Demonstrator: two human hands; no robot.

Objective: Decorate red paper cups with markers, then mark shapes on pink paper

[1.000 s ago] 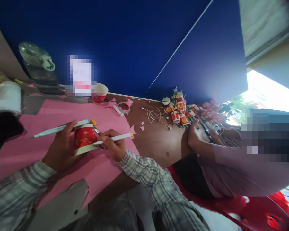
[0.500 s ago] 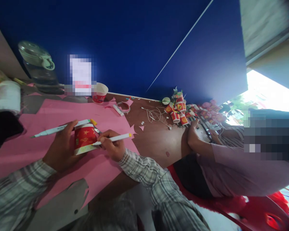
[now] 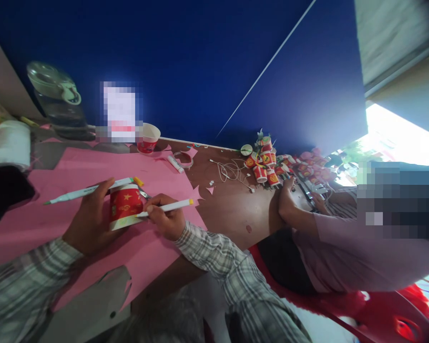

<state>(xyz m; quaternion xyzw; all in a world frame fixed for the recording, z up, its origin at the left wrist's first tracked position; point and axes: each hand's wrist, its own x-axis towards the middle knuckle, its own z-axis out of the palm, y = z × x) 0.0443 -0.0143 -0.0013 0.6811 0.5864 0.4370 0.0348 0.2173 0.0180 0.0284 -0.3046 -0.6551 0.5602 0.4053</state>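
My left hand (image 3: 89, 221) is wrapped round a red paper cup (image 3: 126, 206) standing upside down on a pink paper sheet (image 3: 93, 166), and a long white marker (image 3: 87, 190) lies across its fingers. My right hand (image 3: 164, 220) pinches a white pen with a yellow end (image 3: 168, 206). The pen's tip touches the cup near its rim on the sheet. Both sleeves are grey plaid.
Another person in a mauve sleeve (image 3: 343, 238) sits at the right, hands by a heap of red cups (image 3: 266, 164). A white cable (image 3: 232, 170), a marker (image 3: 175, 164), a second cup (image 3: 148, 138), a glass jar (image 3: 57, 97) and a paper roll (image 3: 7, 143) are on the table.
My right hand and the pen have slid slightly left along the cup's rim. The left hand and the cup have stayed put.
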